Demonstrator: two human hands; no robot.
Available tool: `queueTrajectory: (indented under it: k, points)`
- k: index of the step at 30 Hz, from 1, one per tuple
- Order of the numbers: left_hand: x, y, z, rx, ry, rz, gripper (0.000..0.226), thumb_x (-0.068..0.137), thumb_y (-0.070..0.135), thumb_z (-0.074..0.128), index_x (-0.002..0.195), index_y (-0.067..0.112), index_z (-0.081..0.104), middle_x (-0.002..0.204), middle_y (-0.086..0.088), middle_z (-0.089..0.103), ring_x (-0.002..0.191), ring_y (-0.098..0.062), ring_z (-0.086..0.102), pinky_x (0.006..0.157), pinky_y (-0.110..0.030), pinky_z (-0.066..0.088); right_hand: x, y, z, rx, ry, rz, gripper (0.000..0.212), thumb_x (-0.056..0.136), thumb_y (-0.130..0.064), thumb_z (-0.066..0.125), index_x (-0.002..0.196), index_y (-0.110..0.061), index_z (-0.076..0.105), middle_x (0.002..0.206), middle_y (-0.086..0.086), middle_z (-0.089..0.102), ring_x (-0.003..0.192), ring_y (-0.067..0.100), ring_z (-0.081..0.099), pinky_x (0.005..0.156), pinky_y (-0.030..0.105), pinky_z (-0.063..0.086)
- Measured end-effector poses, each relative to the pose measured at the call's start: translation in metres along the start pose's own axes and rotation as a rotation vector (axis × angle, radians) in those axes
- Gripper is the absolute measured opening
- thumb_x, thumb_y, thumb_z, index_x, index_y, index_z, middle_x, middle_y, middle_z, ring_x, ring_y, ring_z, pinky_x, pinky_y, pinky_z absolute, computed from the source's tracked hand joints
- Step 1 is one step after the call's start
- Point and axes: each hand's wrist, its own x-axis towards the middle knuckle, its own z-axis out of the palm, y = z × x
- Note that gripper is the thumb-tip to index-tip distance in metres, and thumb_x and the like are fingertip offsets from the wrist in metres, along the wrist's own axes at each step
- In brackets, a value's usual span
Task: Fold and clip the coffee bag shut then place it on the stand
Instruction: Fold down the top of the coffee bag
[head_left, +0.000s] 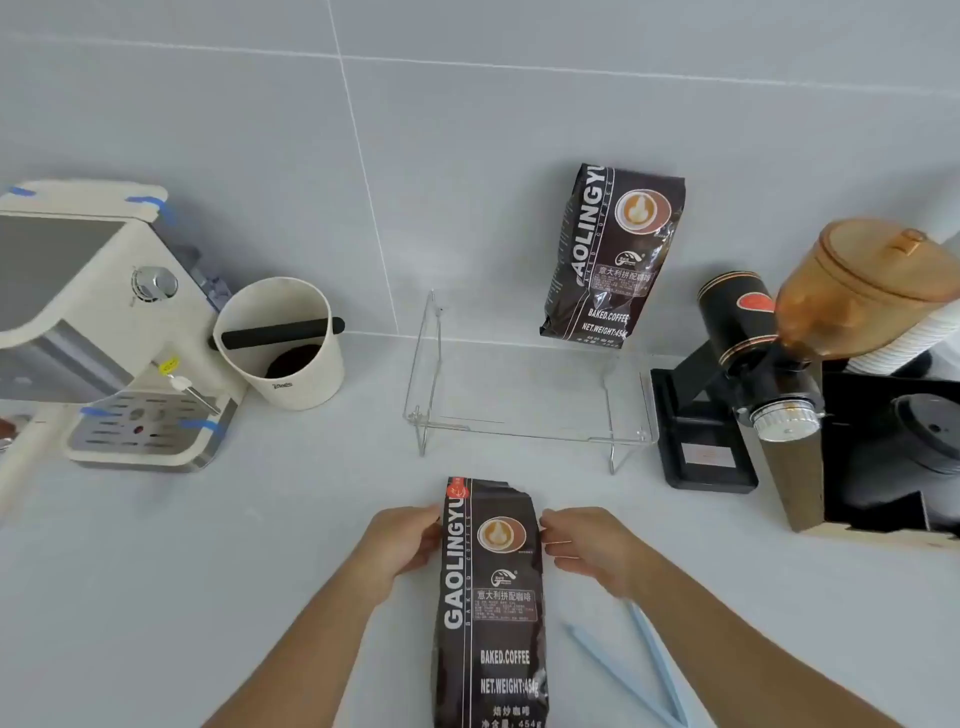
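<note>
Head view: hands flanking bag edges.

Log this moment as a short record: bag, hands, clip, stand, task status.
bag: dark brown printed coffee bag lying on the white counter, torn top unfolded
left hand: at the bag's left edge near the top
right hand: at the bag's right edge near the top
clip: pale blue plastic clip open on the counter, right of the bag
stand: clear acrylic stand, a second identical bag behind it
status: not yet folded or clipped
</note>
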Motion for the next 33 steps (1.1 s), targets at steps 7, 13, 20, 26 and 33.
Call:
queueTrajectory:
  k: [7, 13, 20, 26, 33]
  points:
    - [0.011, 0.007, 0.014, -0.077, -0.058, 0.000, 0.042, 0.081, 0.037, 0.067, 0.099, -0.001, 0.073, 0.093, -0.013, 0.079, 0.082, -0.025, 0.073, 0.082, -0.037, 0.057, 0.011, -0.006, 0.007, 0.032, -0.021, 0.009, 0.016, 0.089, -0.026, 0.061, 0.090, -0.013, 0.070, 0.092, 0.004, 0.073, 0.086, 0.020, 0.066, 0.088, 0.034, 0.051]
    - [0.009, 0.011, 0.019, -0.137, -0.057, 0.014, 0.041, 0.085, 0.036, 0.065, 0.098, -0.002, 0.072, 0.097, -0.017, 0.077, 0.080, -0.026, 0.071, 0.080, -0.038, 0.057, 0.012, -0.016, 0.017, 0.076, -0.020, -0.014, 0.018, 0.093, -0.024, 0.059, 0.085, -0.010, 0.066, 0.085, 0.010, 0.071, 0.079, 0.023, 0.064, 0.075, 0.033, 0.053]
    - [-0.014, 0.017, 0.013, -0.176, -0.069, 0.083, 0.044, 0.086, 0.034, 0.066, 0.097, -0.008, 0.066, 0.099, -0.023, 0.075, 0.076, -0.025, 0.068, 0.072, -0.033, 0.054, -0.006, -0.019, 0.019, 0.049, 0.004, -0.114, 0.011, 0.087, -0.017, 0.063, 0.077, -0.012, 0.061, 0.084, 0.013, 0.057, 0.077, 0.024, 0.054, 0.073, 0.035, 0.045]
    - [-0.058, 0.020, 0.007, -0.204, -0.089, 0.196, 0.033, 0.088, 0.028, 0.065, 0.088, -0.005, 0.068, 0.088, -0.020, 0.074, 0.071, -0.022, 0.066, 0.068, -0.029, 0.050, -0.050, -0.018, 0.027, 0.035, 0.042, -0.241, 0.024, 0.065, -0.038, 0.068, 0.062, -0.020, 0.053, 0.074, 0.010, 0.044, 0.073, 0.023, 0.042, 0.072, 0.039, 0.034]
    - [-0.111, 0.019, 0.002, -0.265, -0.109, 0.328, 0.023, 0.089, 0.019, 0.060, 0.073, 0.006, 0.071, 0.077, -0.011, 0.073, 0.066, -0.017, 0.064, 0.067, -0.026, 0.048, -0.106, -0.011, 0.034, 0.073, 0.033, -0.371, 0.050, 0.065, -0.042, 0.066, 0.071, 0.004, 0.047, 0.074, 0.011, 0.047, 0.072, 0.023, 0.040, 0.074, 0.038, 0.030]
